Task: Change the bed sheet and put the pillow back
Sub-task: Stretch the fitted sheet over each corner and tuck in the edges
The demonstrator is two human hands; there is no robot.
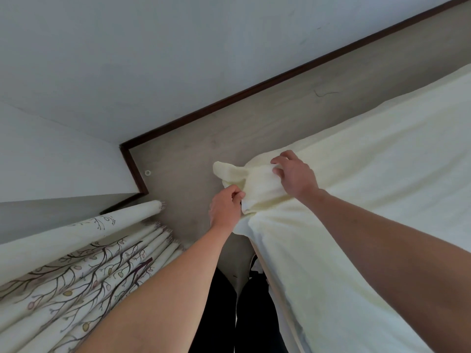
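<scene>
Both forearms fill the bottom of the view, reaching out to the bed corner. Biggest thing is the bed (382, 174), covered in a pale yellow sheet (344, 225) that runs off to the right, with grey floor (204, 154) beyond it and a branch-print curtain (76, 263) bunched at the left. No pillow visible anywhere.

At the corner, the right hand (295, 174) sits on top of the sheet with fingers curled into the loose fabric, holding it. Left hand (225, 208) is lower, at the side, fingers pinched onto the sheet edge. A floppy tip of sheet (224, 169) sticks out past the corner.

Looks like corner tucking to me. To do it well I'd pin the top flat with the right hand, pull the slack down tight with the left, fold that floppy tip under, then shove it beneath the mattress so it doesn't bunch.
</scene>
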